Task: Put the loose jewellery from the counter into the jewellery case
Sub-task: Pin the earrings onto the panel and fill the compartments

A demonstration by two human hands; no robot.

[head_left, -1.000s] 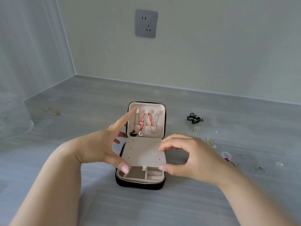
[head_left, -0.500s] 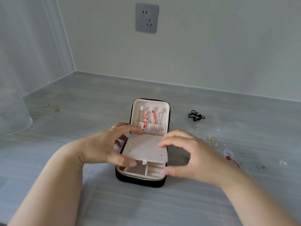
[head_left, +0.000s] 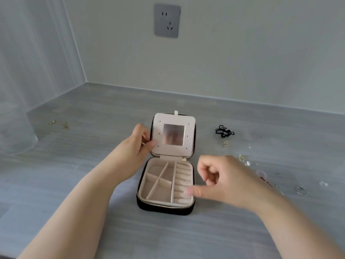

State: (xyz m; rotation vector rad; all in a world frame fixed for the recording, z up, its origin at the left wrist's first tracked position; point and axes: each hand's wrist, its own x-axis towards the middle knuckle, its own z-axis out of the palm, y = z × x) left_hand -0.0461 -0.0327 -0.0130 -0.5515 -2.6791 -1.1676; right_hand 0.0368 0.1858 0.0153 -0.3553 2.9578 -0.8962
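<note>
I see the case [head_left: 164, 209] open on the counter [head_left: 56, 165] at the centre of the frame, its divided tray showing. The left hand [head_left: 137, 144] pinches the left edge of the mirrored flap [head_left: 173, 152], which stands upright. The right hand [head_left: 224, 180] hovers at the case's right rim, fingers curled in, thumb out, gripping nothing. Loose jewellery lies at the right: a black cord [head_left: 224, 131], a ring [head_left: 301, 190].

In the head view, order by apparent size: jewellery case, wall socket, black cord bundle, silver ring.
Largest first: jewellery case; wall socket; black cord bundle; silver ring. The socket is farther away; its true size is unsure.
</note>
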